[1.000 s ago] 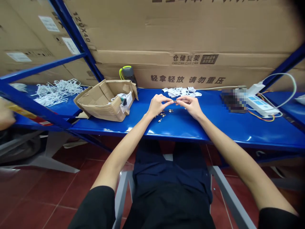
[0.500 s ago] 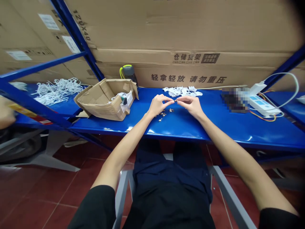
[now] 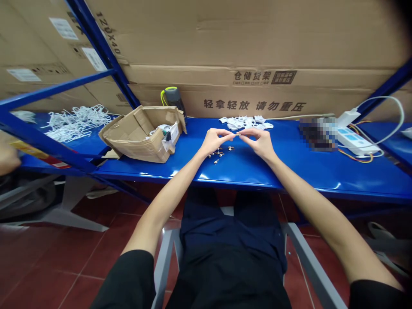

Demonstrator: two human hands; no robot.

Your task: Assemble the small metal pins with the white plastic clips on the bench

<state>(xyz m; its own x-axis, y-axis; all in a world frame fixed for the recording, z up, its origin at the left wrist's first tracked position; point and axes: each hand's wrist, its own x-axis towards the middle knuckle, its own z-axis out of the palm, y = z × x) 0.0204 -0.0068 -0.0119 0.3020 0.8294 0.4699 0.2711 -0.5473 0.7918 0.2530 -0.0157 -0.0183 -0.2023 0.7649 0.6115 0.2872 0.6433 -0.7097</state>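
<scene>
My left hand point(image 3: 214, 141) and my right hand point(image 3: 259, 143) meet above the blue steel shelf point(image 3: 289, 171), with fingertips pinching a tiny dark metal part point(image 3: 237, 134) between them. The part is too small to identify. Just below my left hand, several small metal-and-dark fittings point(image 3: 219, 153) lie scattered on the shelf. Beyond my fingertips lies a heap of white plastic pieces point(image 3: 244, 123), not touching either hand.
To the left stand an open cardboard box point(image 3: 138, 137) holding white items and a dark bottle point(image 3: 173, 101). A tangle of white plastic loops point(image 3: 77, 123) lies further left. A power strip point(image 3: 354, 142) with wires and a pixelated object point(image 3: 317, 134) sit right. Another person's hand point(image 3: 8, 159) shows at the left edge.
My fingertips stay together on the tiny part, with only slight shifts. The view has moved a little, and nothing on the shelf has visibly changed place.
</scene>
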